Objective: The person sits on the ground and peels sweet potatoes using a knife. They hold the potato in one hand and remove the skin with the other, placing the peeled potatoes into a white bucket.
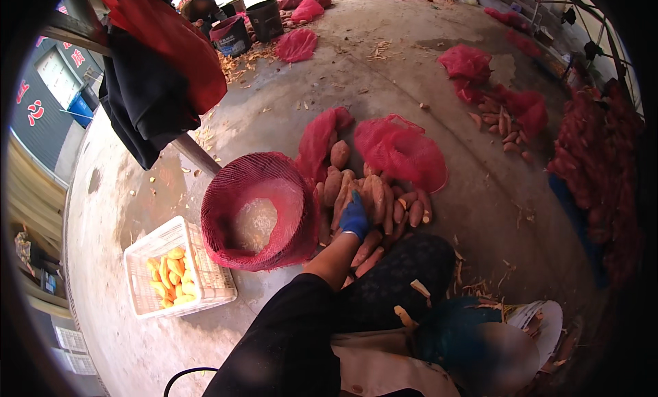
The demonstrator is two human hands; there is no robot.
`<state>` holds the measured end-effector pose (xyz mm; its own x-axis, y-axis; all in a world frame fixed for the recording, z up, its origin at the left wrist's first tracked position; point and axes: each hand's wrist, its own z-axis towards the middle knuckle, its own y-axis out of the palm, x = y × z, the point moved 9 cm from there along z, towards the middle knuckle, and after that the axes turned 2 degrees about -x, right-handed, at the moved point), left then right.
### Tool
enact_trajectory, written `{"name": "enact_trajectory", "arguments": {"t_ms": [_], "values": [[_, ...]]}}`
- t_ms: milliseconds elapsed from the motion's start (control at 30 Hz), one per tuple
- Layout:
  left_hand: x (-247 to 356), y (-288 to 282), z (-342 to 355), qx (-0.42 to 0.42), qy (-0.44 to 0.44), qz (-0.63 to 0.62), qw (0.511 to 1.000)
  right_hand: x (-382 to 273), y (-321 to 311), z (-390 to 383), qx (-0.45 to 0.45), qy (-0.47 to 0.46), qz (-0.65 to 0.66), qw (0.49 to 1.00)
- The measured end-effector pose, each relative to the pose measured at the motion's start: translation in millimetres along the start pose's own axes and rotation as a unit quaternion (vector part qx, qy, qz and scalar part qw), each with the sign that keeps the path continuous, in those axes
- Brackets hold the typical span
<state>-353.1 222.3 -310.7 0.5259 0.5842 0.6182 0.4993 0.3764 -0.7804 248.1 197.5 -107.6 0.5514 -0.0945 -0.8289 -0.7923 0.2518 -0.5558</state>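
Observation:
My left hand [355, 217], in a blue glove, reaches into a heap of unpeeled sweet potatoes [333, 186] on the floor in front of me. Its fingers close against a sweet potato [375, 197], and are partly hidden among the others. Red mesh sacks [401, 150] lie at the heap's far side. Just left of the heap stands a round tub [223, 198] covered in red netting, with a pale, wet-looking inside. Further left is a white plastic crate [221, 287] with peeled orange sweet potatoes [175, 273] in it. I do not see my right hand.
A post [195, 153] with dark and red cloth [164, 51] hanging on it rises at left. Lower right, a white container [548, 325] lies among peelings. Stacked red sacks [593, 164] line the right. Dark buckets [265, 20] and a person [202, 6] are far off.

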Motion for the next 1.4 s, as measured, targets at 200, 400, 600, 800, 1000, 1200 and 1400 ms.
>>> {"name": "enact_trajectory", "arguments": {"t_ms": [200, 400, 600, 800, 1000, 1200, 1400], "values": [[107.4, -128.8, -61.8, 0.097, 0.255, -0.329, 0.904, 0.0, 0.0, -6.5, 0.001, -0.003, 0.043, 0.999], [241.7, -146.3, -185.2, -0.373, 0.121, -0.56, 0.73, 13.1, -34.3, -49.0, 0.046, 0.019, 0.131, 0.99], [302.3, -70.4, -337.6, -0.613, 0.19, -0.398, 0.655, -6.6, -58.3, -64.1, 0.089, 0.055, 0.321, 0.941], [300.5, -35.6, -405.3, -0.63, 0.346, -0.198, 0.666, -78.2, -42.0, -70.0, 0.042, -0.065, 0.319, 0.945], [292.6, -20.9, -407.9, -0.458, 0.6, -0.14, 0.64, 35.3, -80.4, -4.5, 0.21, 0.046, 0.237, 0.947], [299.3, -31.2, -402.5, -0.57, 0.448, 0.053, 0.687, -60.7, -39.6, -39.5, 0.102, -0.159, 0.185, 0.964], [302.5, -39.6, -396.3, -0.564, 0.439, 0.12, 0.69, 24.1, -73.5, 2.5, 0.16, 0.017, 0.387, 0.908]]}}
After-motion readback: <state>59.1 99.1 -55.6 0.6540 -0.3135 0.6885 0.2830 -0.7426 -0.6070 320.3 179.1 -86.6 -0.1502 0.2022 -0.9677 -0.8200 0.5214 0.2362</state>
